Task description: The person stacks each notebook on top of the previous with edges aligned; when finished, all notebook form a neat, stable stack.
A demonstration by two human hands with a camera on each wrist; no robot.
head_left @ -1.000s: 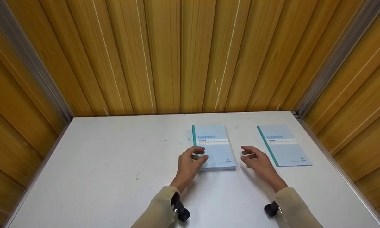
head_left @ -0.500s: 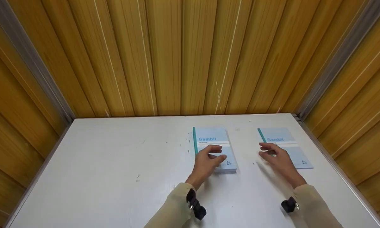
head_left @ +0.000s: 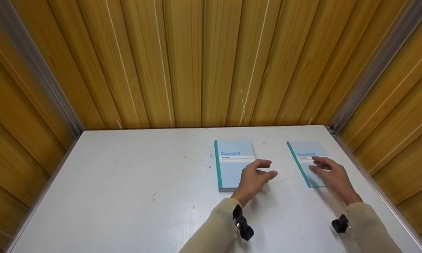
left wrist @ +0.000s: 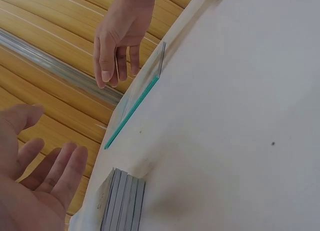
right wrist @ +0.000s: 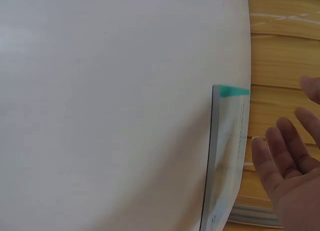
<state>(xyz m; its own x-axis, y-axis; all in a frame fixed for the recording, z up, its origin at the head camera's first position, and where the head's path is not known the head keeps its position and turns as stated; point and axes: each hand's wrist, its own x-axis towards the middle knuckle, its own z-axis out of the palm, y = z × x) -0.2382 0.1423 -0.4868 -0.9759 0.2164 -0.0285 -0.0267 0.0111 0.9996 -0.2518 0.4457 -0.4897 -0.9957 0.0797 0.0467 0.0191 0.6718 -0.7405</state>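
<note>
A stack of light-blue notebooks with teal spines lies right of the table's middle, the top one marked "Gambit". My left hand hovers over its right edge with fingers loosely bent and nothing in them, covering the lower right corner. To the right lies a single matching notebook. Above that one is my right hand, also holding nothing, its thumb and fingers apart. In the left wrist view, the page edges of several stacked notebooks show below the left hand. The right wrist view has the single notebook beside the right hand.
Both lots of notebooks rest on a white table with small dark marks on it. Yellow wood-patterned panels stand behind and on both sides. Each wrist carries a small black camera on a strap.
Both hands have moved right: the left from the stack's left edge across to its right edge, the right from the gap onto the space above the single notebook. The notebooks stay where they were.
</note>
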